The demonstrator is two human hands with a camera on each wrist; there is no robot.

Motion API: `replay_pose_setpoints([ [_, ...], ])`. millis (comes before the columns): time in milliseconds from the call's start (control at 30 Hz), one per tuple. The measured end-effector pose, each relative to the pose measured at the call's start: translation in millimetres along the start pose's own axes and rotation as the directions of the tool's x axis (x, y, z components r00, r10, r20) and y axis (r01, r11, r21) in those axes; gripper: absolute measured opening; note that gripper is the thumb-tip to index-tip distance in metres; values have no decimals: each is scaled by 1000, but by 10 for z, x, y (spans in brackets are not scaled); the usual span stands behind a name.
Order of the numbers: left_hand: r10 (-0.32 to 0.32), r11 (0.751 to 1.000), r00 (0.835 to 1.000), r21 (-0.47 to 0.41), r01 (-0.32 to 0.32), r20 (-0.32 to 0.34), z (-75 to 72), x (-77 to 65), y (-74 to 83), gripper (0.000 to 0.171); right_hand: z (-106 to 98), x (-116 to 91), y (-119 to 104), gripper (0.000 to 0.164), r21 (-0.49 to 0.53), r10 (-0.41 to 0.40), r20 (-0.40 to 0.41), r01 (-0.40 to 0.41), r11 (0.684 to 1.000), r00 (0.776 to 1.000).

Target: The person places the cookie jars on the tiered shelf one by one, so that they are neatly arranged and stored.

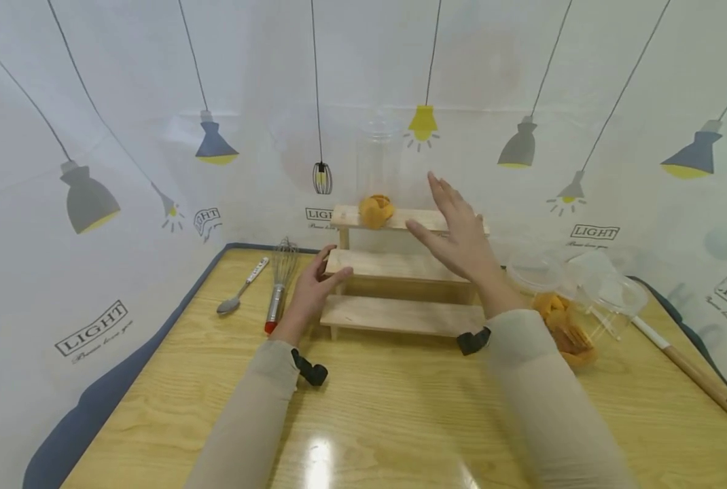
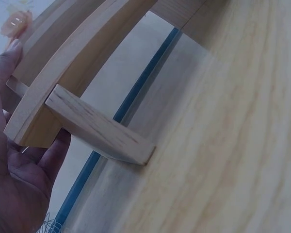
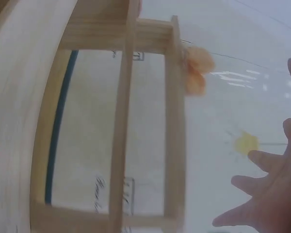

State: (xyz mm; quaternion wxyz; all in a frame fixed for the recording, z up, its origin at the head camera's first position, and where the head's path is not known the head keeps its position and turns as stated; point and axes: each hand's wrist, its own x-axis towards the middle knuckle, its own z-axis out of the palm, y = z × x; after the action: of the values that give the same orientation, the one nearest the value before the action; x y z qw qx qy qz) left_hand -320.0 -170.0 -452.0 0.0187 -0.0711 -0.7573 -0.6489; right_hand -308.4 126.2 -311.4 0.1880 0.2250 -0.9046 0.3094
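A three-tier wooden shelf stand (image 1: 403, 316) is on the table. My left hand (image 1: 311, 288) grips the left end of its middle tier; in the left wrist view, the thumb and fingers lie around the wooden board (image 2: 68, 63). On the left of the top tier stands a tall clear jar (image 1: 378, 153) with orange pieces (image 1: 376, 211) at its bottom. My right hand (image 1: 458, 234), fingers straight and spread, is raised in front of the top tier's right half, holding nothing. From the right wrist, the hand (image 3: 271, 194) appears apart from the stand and the orange pieces (image 3: 198, 70).
Left of the stand lie a spoon (image 1: 241, 288) and a whisk (image 1: 278, 292). At right are a clear container (image 1: 614, 295), orange pieces (image 1: 562, 329), a clear round lid (image 1: 535, 270) and a wooden-handled spatula (image 1: 687, 367). A printed curtain (image 1: 266, 81) hangs behind the table.
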Motion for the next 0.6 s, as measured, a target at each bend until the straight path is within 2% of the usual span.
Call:
replay_pose_setpoints([
  [133,-4,1000,1000,1,4,-3,11,7,-12,78,-344,-356,123,87,-69,-45,-59,41,997,997],
  [200,-13,1000,1000,3,13,-11,4,8,-15,78,-519,-547,223,85,-114,-78,-122,64,991,989],
  [267,-22,1000,1000,7,22,-12,-5,6,-15,78,-696,-748,369,81,-140,-107,-204,79,987,973],
  [367,-36,999,999,8,36,4,-10,-8,5,79,-927,-1079,656,73,-137,-84,-338,39,990,937],
  [500,-49,999,998,19,49,27,6,-77,131,78,-1088,-1505,1069,69,-32,99,-466,-128,991,879],
  [600,-40,999,999,23,40,24,21,-143,256,76,-1076,-1750,1300,71,130,270,-492,-237,963,828],
])
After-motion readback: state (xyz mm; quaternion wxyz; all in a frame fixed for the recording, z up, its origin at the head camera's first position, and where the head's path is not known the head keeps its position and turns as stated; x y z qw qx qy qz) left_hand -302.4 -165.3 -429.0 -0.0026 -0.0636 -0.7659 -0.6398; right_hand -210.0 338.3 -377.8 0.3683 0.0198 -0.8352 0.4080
